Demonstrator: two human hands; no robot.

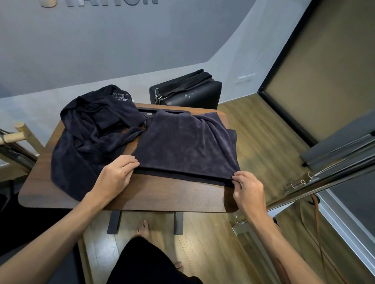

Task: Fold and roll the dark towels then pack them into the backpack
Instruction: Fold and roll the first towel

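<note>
**Squaring the near hem before the roll**

Pinching was how I held both near corners of the folded towel [186,146]: my left hand [114,177] had fingers curled over the left corner, thumb side tucked under the doubled edge, and my right hand [248,192] nipped the right corner between thumb and fingertips. I judged that grip served to line the 2 layers up flush along the near edge of the table [148,196], so a roll would start straight. The towel lay flat on the right half of the tabletop, its far end bunched and trailing over the far right edge. Left of it, a second dark towel [88,135] sat crumpled, waiting its turn. Beyond the table stood the black backpack [185,91]; I could not tell whether it was unzipped.
</note>
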